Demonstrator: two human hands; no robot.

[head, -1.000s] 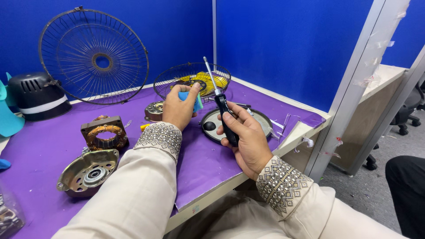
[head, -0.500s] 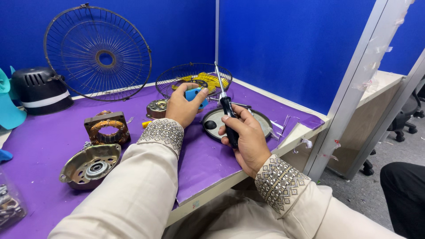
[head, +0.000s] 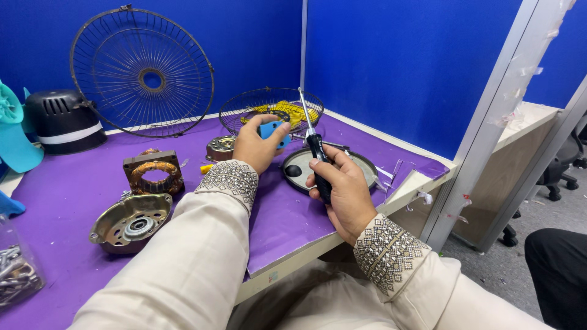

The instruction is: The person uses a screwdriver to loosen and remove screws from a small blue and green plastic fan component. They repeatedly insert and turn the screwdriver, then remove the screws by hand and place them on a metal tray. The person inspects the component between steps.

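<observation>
Head view, only one cam. The person sits at a desk w/ a purple mat (head: 79, 201) and blue partition walls behind.

Left hand (head: 255, 146) is curled closed around a small blue plastic part (head: 271, 131); thumb and fingers wrap it, only the top of the part shows above the fingers. The hand is lifted a bit over the mat, just in front of the small wire basket (head: 271, 110) that has a yellow piece inside.

Right hand (head: 342, 189) is closed in a fist grip on the black handle of a screwdriver (head: 313, 142). The shaft points up and slightly away, tip near the basket rim. The hand is over the near edge of a dark round plate (head: 361, 164) lying flat on the mat.

Between the hands approx. no contact; they are near but apart.

Left of the arm: a copper-wound stator (head: 153, 171), and nearer a metal motor cover (head: 129, 221), both on the mat. A big wire fan guard (head: 142, 70) leans upright on the wall, black motor housing (head: 61, 122) beside it. Bag of screws (head: 17, 275) at the left bottom corner.
</observation>
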